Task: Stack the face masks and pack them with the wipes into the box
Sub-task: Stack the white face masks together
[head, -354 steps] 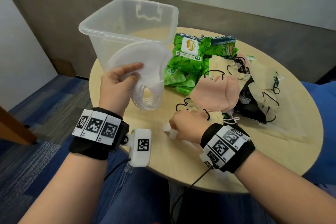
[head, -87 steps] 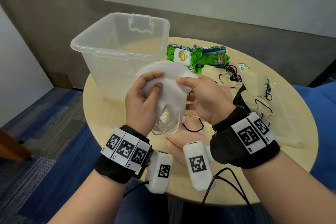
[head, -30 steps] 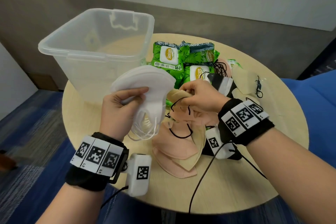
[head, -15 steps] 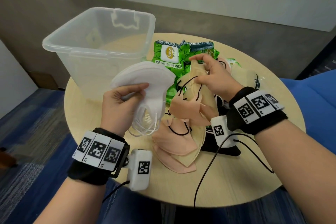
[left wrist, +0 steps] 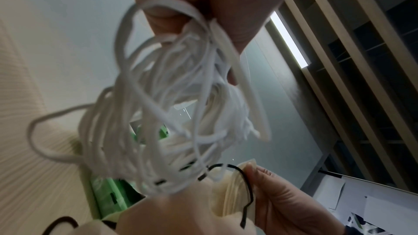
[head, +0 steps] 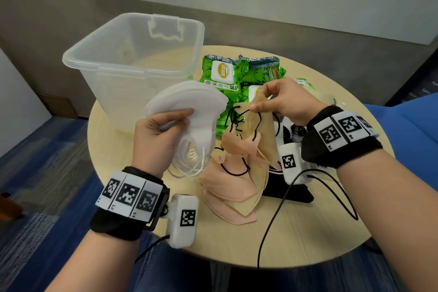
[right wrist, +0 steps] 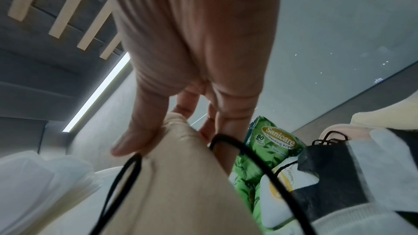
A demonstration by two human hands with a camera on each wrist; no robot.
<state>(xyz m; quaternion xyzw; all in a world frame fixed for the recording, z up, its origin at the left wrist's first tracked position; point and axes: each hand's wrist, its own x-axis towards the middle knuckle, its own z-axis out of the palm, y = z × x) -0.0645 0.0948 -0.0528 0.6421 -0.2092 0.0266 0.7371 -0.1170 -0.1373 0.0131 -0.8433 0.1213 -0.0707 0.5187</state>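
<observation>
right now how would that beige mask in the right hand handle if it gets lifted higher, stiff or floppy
Probably floppy: the beige mask sags below the right hand's pinch. Likely light, since fingertips alone carry it. Its black ear loops dangle loose and may snag the peach masks beneath.

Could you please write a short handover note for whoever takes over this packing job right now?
Left hand: grips the stack of white masks, ear loops hanging below.
Right hand: pinches a beige mask by its top edge, lifted above the table; its grip is only at the fingertips.
On the table: a pile of pink and beige masks, black masks partly hidden under the right wrist, green wipes packs.
Box: clear, open, looks empty.
Done: white masks stacked.
Left: stack the remaining masks, then pack masks and wipes into the box.
</observation>
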